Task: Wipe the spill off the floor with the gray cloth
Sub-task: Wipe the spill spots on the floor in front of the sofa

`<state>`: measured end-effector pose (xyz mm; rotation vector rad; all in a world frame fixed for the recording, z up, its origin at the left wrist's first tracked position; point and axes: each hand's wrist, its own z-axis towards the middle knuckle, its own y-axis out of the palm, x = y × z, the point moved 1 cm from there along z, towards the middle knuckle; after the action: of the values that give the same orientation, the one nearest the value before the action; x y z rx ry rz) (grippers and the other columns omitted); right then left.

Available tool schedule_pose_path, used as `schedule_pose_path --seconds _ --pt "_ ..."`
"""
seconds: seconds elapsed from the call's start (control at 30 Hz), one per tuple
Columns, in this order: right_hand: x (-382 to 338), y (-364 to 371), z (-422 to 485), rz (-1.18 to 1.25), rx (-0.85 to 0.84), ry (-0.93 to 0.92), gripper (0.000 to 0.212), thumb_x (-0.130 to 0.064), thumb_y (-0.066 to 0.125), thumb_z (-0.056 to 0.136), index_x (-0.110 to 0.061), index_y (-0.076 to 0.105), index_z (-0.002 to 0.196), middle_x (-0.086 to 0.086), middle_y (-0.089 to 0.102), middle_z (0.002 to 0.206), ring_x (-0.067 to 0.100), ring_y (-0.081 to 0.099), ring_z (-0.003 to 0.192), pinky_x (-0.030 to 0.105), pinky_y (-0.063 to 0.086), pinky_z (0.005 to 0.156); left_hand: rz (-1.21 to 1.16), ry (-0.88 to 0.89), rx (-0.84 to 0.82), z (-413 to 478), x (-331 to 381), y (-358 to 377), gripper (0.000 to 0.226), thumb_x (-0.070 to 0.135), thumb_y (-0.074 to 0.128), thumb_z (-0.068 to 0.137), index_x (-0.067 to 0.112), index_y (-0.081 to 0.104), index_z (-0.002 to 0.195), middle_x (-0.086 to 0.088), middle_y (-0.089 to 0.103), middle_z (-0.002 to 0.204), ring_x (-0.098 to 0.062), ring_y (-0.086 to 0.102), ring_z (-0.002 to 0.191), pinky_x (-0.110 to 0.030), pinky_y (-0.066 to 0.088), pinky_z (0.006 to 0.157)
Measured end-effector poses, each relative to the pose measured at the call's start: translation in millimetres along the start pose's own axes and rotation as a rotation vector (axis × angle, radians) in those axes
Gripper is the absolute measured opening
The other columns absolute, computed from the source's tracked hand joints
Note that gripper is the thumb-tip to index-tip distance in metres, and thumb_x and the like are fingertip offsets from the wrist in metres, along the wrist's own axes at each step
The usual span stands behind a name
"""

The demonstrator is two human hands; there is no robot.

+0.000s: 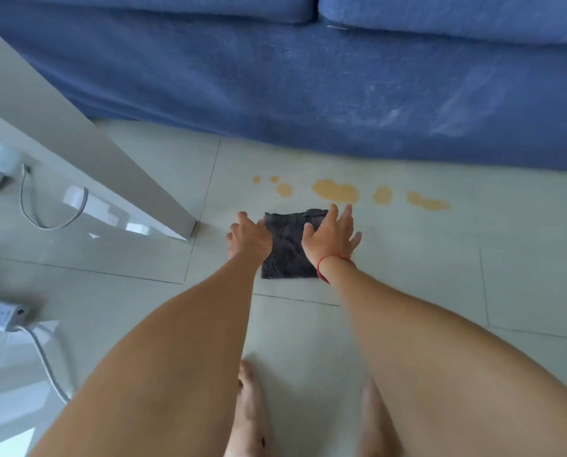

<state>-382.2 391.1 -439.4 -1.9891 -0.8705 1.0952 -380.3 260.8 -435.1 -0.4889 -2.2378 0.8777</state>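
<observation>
Both hands, left (250, 235) and right (331, 237), press flat with fingers spread on the gray cloth (287, 250), laid just short of the spill (336, 190) (orange, unwiped), seemingly ready to push forward.

Probably a home living room: a blue sofa (308, 87) on a pale tiled floor (407, 275).

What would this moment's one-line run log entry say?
left hand: flat on gray cloth | right hand: flat on cloth | orange spill: unwiped, just beyond cloth, before blue sofa
</observation>
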Motion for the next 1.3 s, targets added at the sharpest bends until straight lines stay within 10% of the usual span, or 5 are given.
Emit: schedule_pose_path --seconds 0.2,0.53,0.7,1.3 --pt "16.0 70.7 3.6 -0.287 -0.011 -0.508 0.067 -0.05 0.039 0.092 -0.019 0.028 0.15 0.012 0.012 0.162 0.029 0.015 0.149 0.054 0.011 0.119 0.335 0.22 0.131 69.5 -39.8 -2.9 0.063 0.036 0.029 0.102 0.007 0.011 0.155 -0.01 0.001 0.164 -0.026 -0.002 0.152 -0.043 0.008 0.122" --pt "27.6 85.4 44.6 -0.327 0.181 -0.457 0.057 -0.049 0.034 0.094 -0.025 0.04 0.145 0.004 0.033 0.156 0.026 0.032 0.144 0.048 0.014 0.116 0.429 0.189 -0.007 106.4 -62.2 5.2 0.067 0.052 0.02 0.099 0.03 -0.012 0.154 -0.009 -0.026 0.16 -0.023 -0.022 0.149 -0.041 -0.01 0.121" --pt "-12.7 77.4 94.8 -0.282 0.162 -0.262 0.053 -0.045 0.026 0.101 -0.033 0.02 0.152 0.001 0.008 0.163 0.025 0.005 0.151 0.054 0.003 0.118 0.411 0.186 -0.073 110.7 -61.3 2.8 0.066 0.048 0.021 0.1 0.031 -0.016 0.152 -0.007 -0.031 0.158 -0.022 -0.027 0.147 -0.041 -0.014 0.119" --pt "51.5 62.1 49.2 -0.435 0.083 -0.5 0.054 -0.043 0.02 0.097 -0.03 0.034 0.147 -0.006 0.029 0.158 0.027 0.027 0.146 0.046 0.012 0.117 0.368 0.144 -0.16 102.9 -53.5 -9.9 0.066 0.044 0.024 0.1 0.033 -0.015 0.153 -0.005 -0.03 0.159 -0.019 -0.027 0.147 -0.038 -0.013 0.121"
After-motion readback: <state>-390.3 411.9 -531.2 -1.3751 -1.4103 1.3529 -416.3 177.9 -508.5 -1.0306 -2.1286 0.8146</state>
